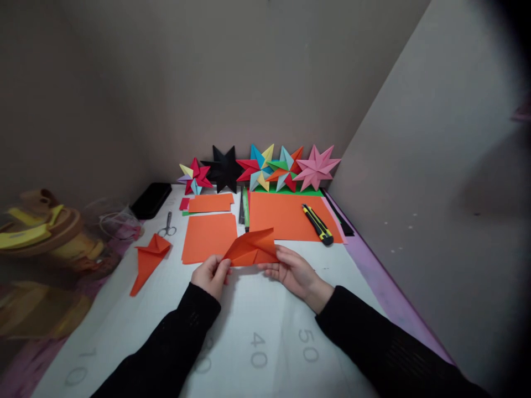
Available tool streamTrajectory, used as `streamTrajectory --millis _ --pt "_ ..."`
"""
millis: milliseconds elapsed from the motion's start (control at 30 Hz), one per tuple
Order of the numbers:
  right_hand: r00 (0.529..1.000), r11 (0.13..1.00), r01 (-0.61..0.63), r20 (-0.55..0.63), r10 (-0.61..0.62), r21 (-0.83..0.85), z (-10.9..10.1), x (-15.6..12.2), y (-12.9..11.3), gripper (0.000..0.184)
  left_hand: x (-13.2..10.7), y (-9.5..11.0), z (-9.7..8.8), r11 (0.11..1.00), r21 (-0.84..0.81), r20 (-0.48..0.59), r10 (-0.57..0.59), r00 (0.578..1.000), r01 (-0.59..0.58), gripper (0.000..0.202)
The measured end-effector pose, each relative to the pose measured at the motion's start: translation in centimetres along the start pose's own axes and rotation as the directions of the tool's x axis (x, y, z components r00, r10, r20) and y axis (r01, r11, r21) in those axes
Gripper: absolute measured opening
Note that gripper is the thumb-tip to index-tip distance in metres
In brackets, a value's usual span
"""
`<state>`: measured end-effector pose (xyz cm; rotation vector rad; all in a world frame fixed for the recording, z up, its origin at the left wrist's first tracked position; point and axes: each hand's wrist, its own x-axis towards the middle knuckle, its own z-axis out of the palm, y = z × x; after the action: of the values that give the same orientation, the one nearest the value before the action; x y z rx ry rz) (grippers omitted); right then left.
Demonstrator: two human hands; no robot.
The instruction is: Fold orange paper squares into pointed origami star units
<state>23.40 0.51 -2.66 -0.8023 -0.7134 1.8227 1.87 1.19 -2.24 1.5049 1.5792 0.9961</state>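
Both my hands hold a partly folded orange paper piece (253, 247) just above the white mat (257, 320). My left hand (211, 275) pinches its left tip with closed fingers. My right hand (292, 271) grips its right edge, fingers curled under the paper. Behind the fold lies a flat orange square (207, 235). A finished folded orange unit (147, 260) rests to the left on the mat.
A larger orange sheet (286, 218) with a yellow-black utility knife (317, 224) lies at right. Scissors (168, 225) and a black case (151, 200) are at left. Several paper stars (257, 168) lean against the back wall. A wall panel rises close on the right.
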Motion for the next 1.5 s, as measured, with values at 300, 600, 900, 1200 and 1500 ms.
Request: streamTrajectory --millis 300,600,900,1200,1500 --pt "1.000 0.999 -0.027 -0.014 0.026 -0.032 0.0 0.0 -0.1 0.028 0.0 0.0 0.1 0.998 -0.060 0.005 0.029 1.000 -0.029 0.033" --pt "0.998 0.995 -0.036 -0.045 0.040 0.089 -0.4 0.4 0.0 0.026 0.4 0.4 -0.6 0.999 -0.034 -0.060 0.039 0.997 -0.042 0.026" --pt "0.982 0.977 0.148 -0.094 -0.163 -0.155 0.1 0.1 -0.2 0.030 0.3 0.4 -0.2 0.989 -0.148 -0.045 0.024 0.999 -0.030 0.025" --pt "0.968 0.966 0.142 -0.175 -0.181 -0.216 0.1 0.0 0.2 0.015 -0.3 1.5 -0.1 0.965 -0.248 0.102 -0.058 0.993 0.082 0.026" --pt "0.959 0.914 0.211 -0.108 -0.262 -0.347 -0.1 -0.1 0.0 0.013 0.0 0.7 -0.1 0.984 -0.178 0.091 0.032 0.995 -0.015 0.022"
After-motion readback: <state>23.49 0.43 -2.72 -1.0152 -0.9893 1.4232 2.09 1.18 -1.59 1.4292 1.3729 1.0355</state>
